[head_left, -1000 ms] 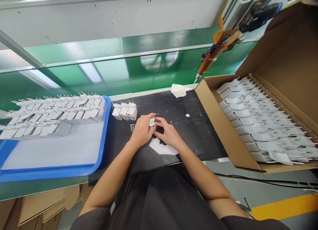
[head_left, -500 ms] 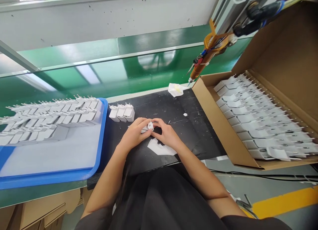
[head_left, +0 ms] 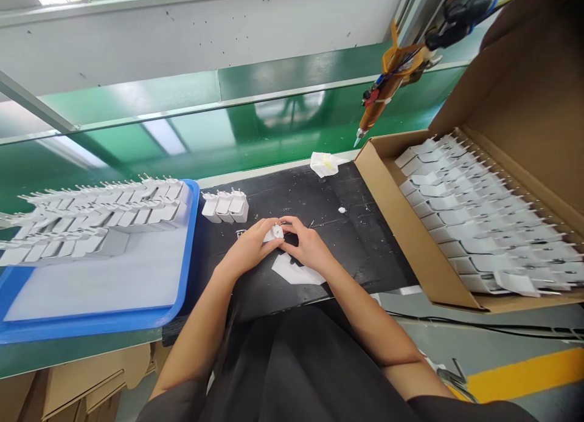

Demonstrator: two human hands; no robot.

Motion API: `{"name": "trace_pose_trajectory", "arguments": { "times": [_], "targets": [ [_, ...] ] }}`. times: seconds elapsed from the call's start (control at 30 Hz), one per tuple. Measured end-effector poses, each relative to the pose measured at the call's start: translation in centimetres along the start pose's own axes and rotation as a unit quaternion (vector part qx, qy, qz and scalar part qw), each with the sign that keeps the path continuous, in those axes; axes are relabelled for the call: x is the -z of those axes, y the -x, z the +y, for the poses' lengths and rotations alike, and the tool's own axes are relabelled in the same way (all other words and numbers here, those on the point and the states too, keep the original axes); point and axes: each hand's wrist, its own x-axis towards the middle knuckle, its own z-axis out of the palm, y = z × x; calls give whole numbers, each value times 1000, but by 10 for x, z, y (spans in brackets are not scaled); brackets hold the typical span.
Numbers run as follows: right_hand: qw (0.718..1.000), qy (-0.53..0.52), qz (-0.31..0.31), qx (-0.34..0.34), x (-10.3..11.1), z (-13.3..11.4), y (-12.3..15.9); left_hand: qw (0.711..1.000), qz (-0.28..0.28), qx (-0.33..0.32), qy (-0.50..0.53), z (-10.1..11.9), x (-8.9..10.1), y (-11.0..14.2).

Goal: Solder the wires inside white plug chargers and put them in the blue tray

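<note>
Both hands meet over a black mat (head_left: pixel 356 239). My left hand (head_left: pixel 250 247) and my right hand (head_left: pixel 306 244) are closed together on one small white plug adapter (head_left: pixel 275 232), held just above the mat. A white scrap of paper (head_left: pixel 292 271) lies under my right wrist. Three white adapters (head_left: pixel 225 205) stand in a short row just beyond my left hand.
A blue tray (head_left: pixel 182 276) at the left holds several rows of white adapters. A cardboard box (head_left: pixel 410 233) at the right is filled with rows of them. An orange dispenser tip (head_left: pixel 373 113) hangs above the box corner. A crumpled white wipe (head_left: pixel 323 163) lies at the mat's far edge.
My hands have turned the adapter slightly between the fingers and sunk a little toward the mat. The view has shifted a bit; nothing else moved.
</note>
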Motion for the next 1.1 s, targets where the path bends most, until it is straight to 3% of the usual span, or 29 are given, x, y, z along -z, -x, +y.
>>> {"name": "trace_pose_trajectory", "arguments": {
  "times": [0.53, 0.67, 0.73, 0.8, 0.87, 1.0, 1.1],
  "targets": [
    [999, -5, 3, 35, -3, 4, -1, 983, -19, 24, -182, 12, -3, 0],
    [998, -37, 5, 46, -2, 4, -2, 997, -1, 38, -74, 3, -2, -4],
    [996, -68, 1, 55, 1, 4, -1, 995, 45, 77, 38, -1, 0, -6],
    [992, -110, 0, 64, 5, 5, 0, 971, 106, 118, 177, 1, 2, -7],
    [986, -148, 2, 71, 9, 6, 2, 923, 133, 153, 326, 9, 7, -6],
    [982, -173, 9, 69, 12, 6, 3, 807, 98, 210, 543, 30, 18, 0],
    [984, -167, 3, 57, 11, 5, 4, 765, 85, 218, 600, 35, 24, 4]
  ]
}}
